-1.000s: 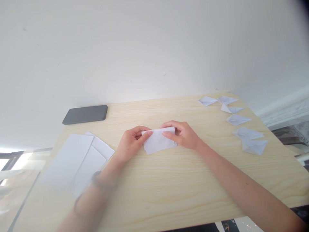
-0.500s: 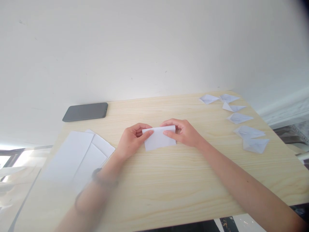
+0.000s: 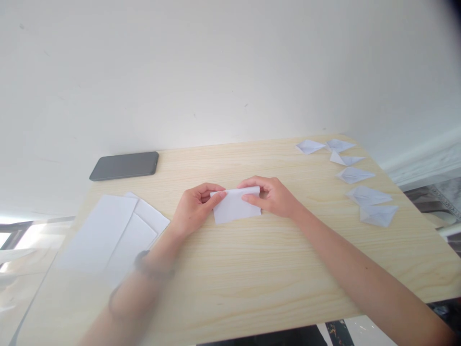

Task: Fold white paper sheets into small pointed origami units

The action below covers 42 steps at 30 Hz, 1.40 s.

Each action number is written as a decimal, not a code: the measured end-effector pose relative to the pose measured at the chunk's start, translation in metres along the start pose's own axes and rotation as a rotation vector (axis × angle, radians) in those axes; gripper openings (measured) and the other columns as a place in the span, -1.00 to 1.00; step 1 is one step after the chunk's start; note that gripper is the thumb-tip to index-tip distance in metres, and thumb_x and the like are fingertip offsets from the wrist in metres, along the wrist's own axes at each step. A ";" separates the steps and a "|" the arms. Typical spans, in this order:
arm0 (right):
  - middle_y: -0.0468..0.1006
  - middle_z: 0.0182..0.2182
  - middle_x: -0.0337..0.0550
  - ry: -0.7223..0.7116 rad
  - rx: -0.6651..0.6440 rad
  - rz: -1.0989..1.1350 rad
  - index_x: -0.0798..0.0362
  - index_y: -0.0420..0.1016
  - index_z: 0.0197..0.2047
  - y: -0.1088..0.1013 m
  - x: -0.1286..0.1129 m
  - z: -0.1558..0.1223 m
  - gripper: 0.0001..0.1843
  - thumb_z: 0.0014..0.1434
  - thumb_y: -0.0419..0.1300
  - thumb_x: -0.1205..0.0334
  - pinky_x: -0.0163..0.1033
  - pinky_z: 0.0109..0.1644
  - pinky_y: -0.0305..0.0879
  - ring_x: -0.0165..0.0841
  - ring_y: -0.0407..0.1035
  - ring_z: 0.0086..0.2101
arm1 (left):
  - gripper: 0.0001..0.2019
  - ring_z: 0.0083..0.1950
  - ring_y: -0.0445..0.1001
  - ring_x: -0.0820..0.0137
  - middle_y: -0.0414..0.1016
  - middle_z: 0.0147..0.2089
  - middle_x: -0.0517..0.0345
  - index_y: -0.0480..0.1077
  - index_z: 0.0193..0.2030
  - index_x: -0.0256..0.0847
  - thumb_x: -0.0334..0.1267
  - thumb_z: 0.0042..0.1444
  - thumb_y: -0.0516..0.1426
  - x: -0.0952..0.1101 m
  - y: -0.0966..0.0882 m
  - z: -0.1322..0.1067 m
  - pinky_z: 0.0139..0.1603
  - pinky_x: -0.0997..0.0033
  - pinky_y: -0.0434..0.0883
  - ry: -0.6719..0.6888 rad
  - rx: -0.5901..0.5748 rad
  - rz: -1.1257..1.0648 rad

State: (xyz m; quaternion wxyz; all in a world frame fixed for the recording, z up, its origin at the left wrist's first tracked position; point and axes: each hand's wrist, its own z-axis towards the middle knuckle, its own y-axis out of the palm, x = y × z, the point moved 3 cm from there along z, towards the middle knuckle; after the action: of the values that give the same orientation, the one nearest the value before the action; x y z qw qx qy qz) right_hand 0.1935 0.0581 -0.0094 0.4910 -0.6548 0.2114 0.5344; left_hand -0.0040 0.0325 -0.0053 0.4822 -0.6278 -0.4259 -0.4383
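A small folded white paper (image 3: pixel 236 207) lies on the light wooden table (image 3: pixel 252 269) near its middle. My left hand (image 3: pixel 196 207) pinches the paper's upper left corner, thumb on top. My right hand (image 3: pixel 275 197) pinches its upper right corner the same way. Both hands press along the folded top edge, and the paper's lower half rests flat on the wood.
A dark phone (image 3: pixel 124 166) lies at the back left by the white wall. Overlapping white sheets (image 3: pixel 115 235) sit left of my left arm. Several folded paper shapes (image 3: pixel 355 175) line the table's right edge, which drops off beyond them.
The hands and paper have stayed almost still; the paper lies a little flatter against the table than a second ago. The view has shifted slightly.
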 end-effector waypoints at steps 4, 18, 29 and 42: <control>0.49 -0.39 -0.22 0.012 -0.014 0.021 0.00 0.46 -0.13 0.000 0.000 0.000 -0.73 0.07 0.17 0.15 -0.41 -0.58 0.25 -0.49 0.31 -0.55 | -0.67 -0.30 0.44 0.38 0.54 -0.26 0.07 0.43 -0.21 -0.25 -0.03 0.01 0.19 -0.002 0.000 0.000 -0.34 0.47 0.32 0.002 -0.010 -0.026; 0.51 -0.35 -0.21 0.005 -0.004 0.015 -0.01 0.48 -0.16 0.001 0.000 0.001 -0.75 0.04 0.19 0.20 -0.42 -0.58 0.28 -0.48 0.33 -0.53 | -0.66 -0.30 0.48 0.35 0.57 -0.29 0.08 0.46 -0.23 -0.25 -0.02 -0.04 0.22 -0.004 -0.001 0.001 -0.35 0.46 0.34 -0.038 0.009 -0.050; 0.55 -0.23 -0.18 -0.049 0.045 -0.039 0.02 0.49 -0.17 0.005 -0.009 0.000 -0.76 0.03 0.17 0.28 -0.33 -0.35 0.33 -0.35 0.43 -0.29 | -0.68 -0.34 0.48 0.38 0.58 -0.31 0.12 0.48 -0.25 -0.22 -0.02 -0.03 0.21 -0.003 0.000 -0.003 -0.38 0.50 0.33 -0.057 0.010 -0.034; 0.59 -0.35 -0.28 -0.007 0.183 -0.042 0.00 0.55 -0.34 0.009 -0.026 -0.001 -0.86 0.07 0.19 0.17 -0.32 -0.19 0.34 -0.41 0.45 -0.29 | -0.69 -0.39 0.48 0.40 0.59 -0.39 0.14 0.48 -0.27 -0.23 -0.02 -0.04 0.22 0.000 0.002 -0.006 -0.43 0.53 0.33 -0.062 0.045 0.004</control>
State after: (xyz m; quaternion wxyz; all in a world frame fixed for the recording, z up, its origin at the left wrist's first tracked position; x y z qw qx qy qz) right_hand 0.1785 0.0471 0.0101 0.5605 -0.6095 0.2440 0.5048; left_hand -0.0026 0.0262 -0.0047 0.4835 -0.6310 -0.4492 -0.4078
